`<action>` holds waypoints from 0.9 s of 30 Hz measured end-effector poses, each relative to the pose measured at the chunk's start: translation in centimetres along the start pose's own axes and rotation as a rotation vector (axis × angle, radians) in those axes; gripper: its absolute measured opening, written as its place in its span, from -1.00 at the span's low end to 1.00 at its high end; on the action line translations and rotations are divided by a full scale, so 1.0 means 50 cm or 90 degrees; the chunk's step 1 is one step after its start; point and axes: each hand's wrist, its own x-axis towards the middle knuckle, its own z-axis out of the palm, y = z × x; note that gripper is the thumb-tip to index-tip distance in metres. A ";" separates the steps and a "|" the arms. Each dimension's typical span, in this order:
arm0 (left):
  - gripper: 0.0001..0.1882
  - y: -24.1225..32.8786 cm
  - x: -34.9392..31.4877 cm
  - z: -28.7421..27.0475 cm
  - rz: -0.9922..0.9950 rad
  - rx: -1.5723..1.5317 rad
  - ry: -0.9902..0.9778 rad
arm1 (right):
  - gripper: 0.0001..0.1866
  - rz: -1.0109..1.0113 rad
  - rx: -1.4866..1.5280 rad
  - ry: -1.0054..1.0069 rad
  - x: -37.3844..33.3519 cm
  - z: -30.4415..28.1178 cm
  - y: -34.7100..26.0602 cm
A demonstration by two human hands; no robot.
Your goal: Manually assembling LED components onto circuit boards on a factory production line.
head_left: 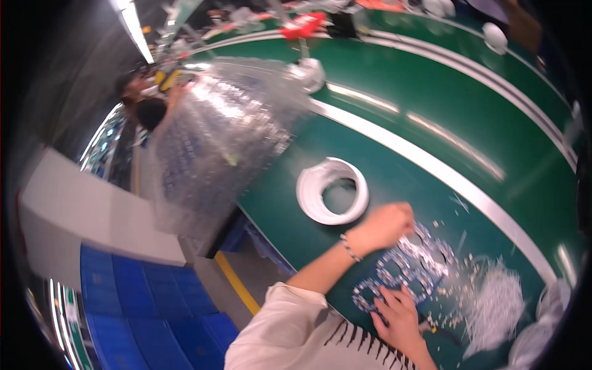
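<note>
A blue panel of ring-shaped circuit boards point(394, 271) with small white parts on them lies on the green bench. My left hand point(386, 226), a bracelet at its wrist, is over the panel's far edge. Its fingers are curled closed, and anything in them is hidden. My right hand point(399, 317) lies on the near part of the panel with its fingers spread, holding nothing. Close to the right hand is a dark tool with a yellowish part point(430, 327), too blurred to name. A white coil point(309, 192) sits just beyond my left forearm.
Right of the panel are scattered small pale bits point(456, 296) and a heap of thin whitish strips point(496, 302). Clear plastic wrapping point(216, 135) covers a stack at the left, with a person point(145, 102) behind it. Blue bins point(135, 290) stand lower left. A pale rail point(425, 163) edges the bench.
</note>
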 end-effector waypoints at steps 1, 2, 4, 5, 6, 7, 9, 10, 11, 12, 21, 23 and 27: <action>-0.87 0.005 0.001 0.004 -0.022 0.015 -0.019 | -0.69 -0.006 -0.001 0.003 -0.003 0.005 0.001; -0.86 0.012 -0.007 0.005 -0.043 0.031 -0.007 | -0.69 -0.008 -0.002 0.002 -0.006 0.008 0.002; -0.85 0.030 -0.020 0.005 -0.083 0.096 0.037 | -0.70 -0.022 -0.004 0.002 -0.006 0.008 -0.006; -0.83 0.037 -0.024 0.008 -0.119 0.125 0.046 | -0.69 -0.025 -0.003 -0.003 -0.009 0.009 -0.006; -0.83 0.043 -0.021 0.003 -0.116 0.129 0.053 | -0.69 -0.032 -0.007 -0.002 -0.008 0.009 -0.005; -0.82 0.049 -0.020 0.001 -0.148 0.149 0.052 | -0.71 -0.033 -0.006 0.005 -0.010 0.009 -0.003; -0.80 0.048 -0.020 0.006 -0.169 0.164 0.068 | -0.73 -0.033 -0.012 0.015 -0.007 0.007 -0.003; -0.80 0.044 -0.019 0.009 -0.167 0.162 0.066 | -0.73 -0.030 -0.013 0.017 -0.004 0.008 -0.002; -0.81 0.041 -0.020 0.011 -0.165 0.156 0.080 | -0.71 -0.029 -0.006 0.013 -0.002 0.010 0.000; -0.82 0.043 -0.019 0.012 -0.163 0.149 0.093 | -0.70 -0.026 0.002 0.009 -0.001 0.010 0.000; -0.77 0.018 -0.004 -0.018 -0.175 0.004 0.057 | -0.71 -0.016 0.033 0.006 0.019 -0.002 -0.004; -0.79 0.020 -0.003 -0.031 -0.185 -0.038 0.053 | -0.70 -0.023 0.032 0.012 0.019 -0.004 -0.008; -0.76 -0.013 -0.007 -0.015 -0.164 -0.063 0.048 | -0.72 -0.030 0.029 0.018 0.015 0.006 0.009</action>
